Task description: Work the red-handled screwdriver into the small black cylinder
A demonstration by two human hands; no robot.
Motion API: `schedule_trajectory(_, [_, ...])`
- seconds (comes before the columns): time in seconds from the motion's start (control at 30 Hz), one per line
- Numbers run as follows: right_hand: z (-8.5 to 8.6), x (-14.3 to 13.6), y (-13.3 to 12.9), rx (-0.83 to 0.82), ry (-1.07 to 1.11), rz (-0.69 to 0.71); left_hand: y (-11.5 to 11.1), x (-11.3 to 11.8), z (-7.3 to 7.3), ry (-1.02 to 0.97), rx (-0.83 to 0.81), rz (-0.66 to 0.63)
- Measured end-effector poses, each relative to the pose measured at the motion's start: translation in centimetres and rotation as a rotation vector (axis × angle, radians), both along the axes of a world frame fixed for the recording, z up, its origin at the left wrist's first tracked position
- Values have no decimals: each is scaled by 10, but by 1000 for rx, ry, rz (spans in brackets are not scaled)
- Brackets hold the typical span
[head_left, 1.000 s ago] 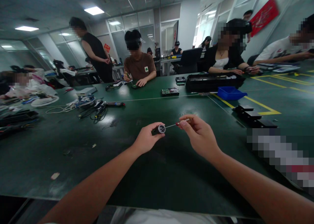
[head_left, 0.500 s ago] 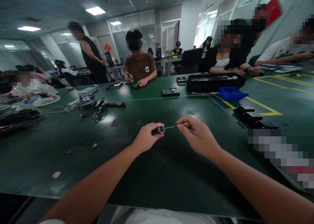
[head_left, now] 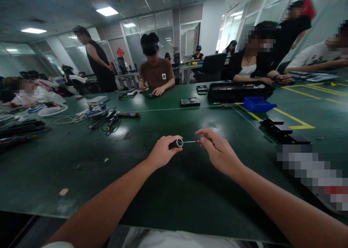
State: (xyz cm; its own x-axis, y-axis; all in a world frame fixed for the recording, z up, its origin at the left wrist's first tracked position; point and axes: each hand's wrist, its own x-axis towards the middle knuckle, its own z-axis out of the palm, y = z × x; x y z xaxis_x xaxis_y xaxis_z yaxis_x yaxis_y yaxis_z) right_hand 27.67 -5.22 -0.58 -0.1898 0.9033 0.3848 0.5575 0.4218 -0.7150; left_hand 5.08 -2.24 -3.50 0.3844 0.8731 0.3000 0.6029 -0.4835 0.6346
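Note:
Between thumb and fingers, my left hand [head_left: 163, 152] holds a small dark cylinder [head_left: 179, 142] with a bright ring at its open end, which faces right. A thin screwdriver [head_left: 189, 142] with a metal shaft and a reddish collar reaches leftward to that end; its tip is at or inside the ring, too small to tell. The handle is mostly hidden by my right hand [head_left: 217, 148], whose thumb and fingers are round it, with the index finger raised. Both hands are above the green table [head_left: 163, 190].
Beyond my hands lie a circuit-board drive [head_left: 190, 102], a long black housing [head_left: 240, 92] and a blue tray [head_left: 258, 104]. Black parts [head_left: 281, 130] are at the right. Cables [head_left: 106, 121] and a pen-like tool [head_left: 129, 114] lie at the left. A person in brown [head_left: 157, 76] sits opposite.
The index finger of my right hand has lifted away from the screwdriver, whose shaft now lies more level. My left hand and the cylinder are almost unmoved. At the right, a standing person has shifted.

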Motion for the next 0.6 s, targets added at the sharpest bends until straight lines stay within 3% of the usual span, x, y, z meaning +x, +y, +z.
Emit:
schedule_trajectory(0.17, [0, 0, 2, -30, 6, -71, -3, 3, 0, 28, -17, -17])
schedule_trajectory(0.37, [0, -1, 0, -7, 29, -9, -2, 1, 0, -6, -14, 30])
schedule_trajectory(0.6, [-1, 0, 6, -113, -5, -72, -1, 1, -1, 7, -2, 33])
